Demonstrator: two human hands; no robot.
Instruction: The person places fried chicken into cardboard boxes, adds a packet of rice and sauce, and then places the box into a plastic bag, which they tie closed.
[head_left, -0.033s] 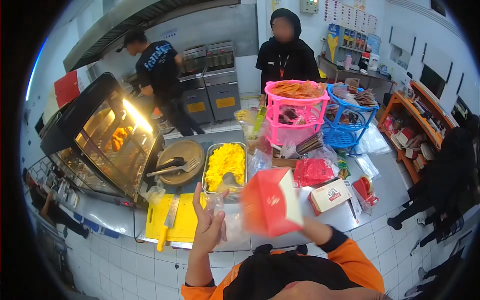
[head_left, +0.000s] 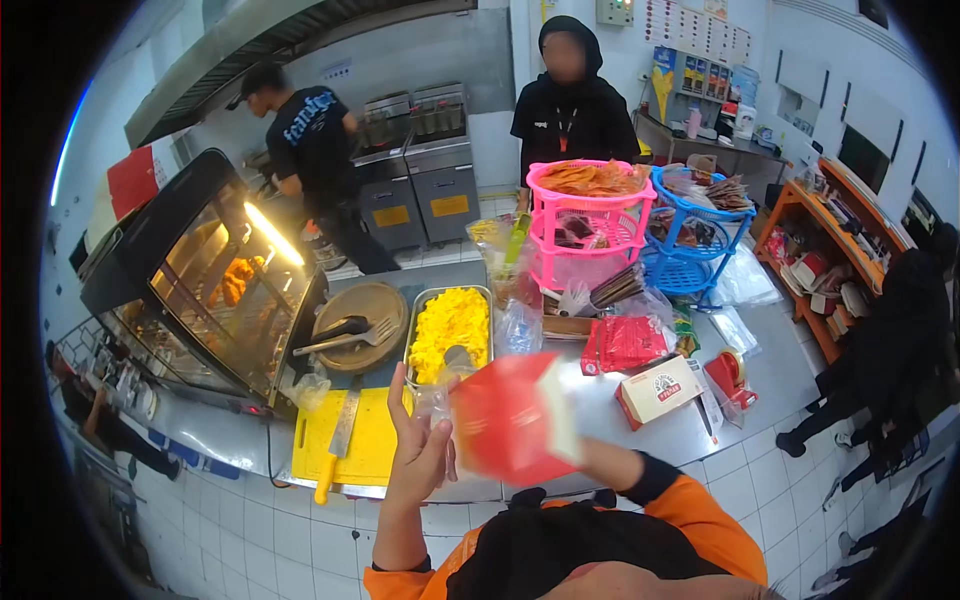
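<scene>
A red carton (head_left: 512,415) with a pale side is in my right hand (head_left: 600,463), in front of my body. Motion smears the carton, and it hides most of that hand's fingers. My left hand (head_left: 420,450) is raised just left of the carton, with thumb and forefinger apart. Clear plastic (head_left: 432,400) shows by its fingers; whether they touch it I cannot tell. Beyond the hands, a metal tray (head_left: 408,362) holds yellow food (head_left: 452,328) with a scoop (head_left: 458,360) in it. A yellow-handled knife (head_left: 340,440) lies on the yellow cutting board (head_left: 372,430).
Tongs (head_left: 345,338) rest on a round wooden board (head_left: 385,300), beside a lit glass warmer (head_left: 215,280). Pink baskets (head_left: 545,230) and blue baskets (head_left: 690,275) stand at the back right. A small box (head_left: 660,390) lies nearer. Co-workers (head_left: 570,120) stand around the counter.
The red carton has moved left, closer to my left hand, and turned, so less of its pale side shows. My right forearm has followed it. My left hand has barely moved.
</scene>
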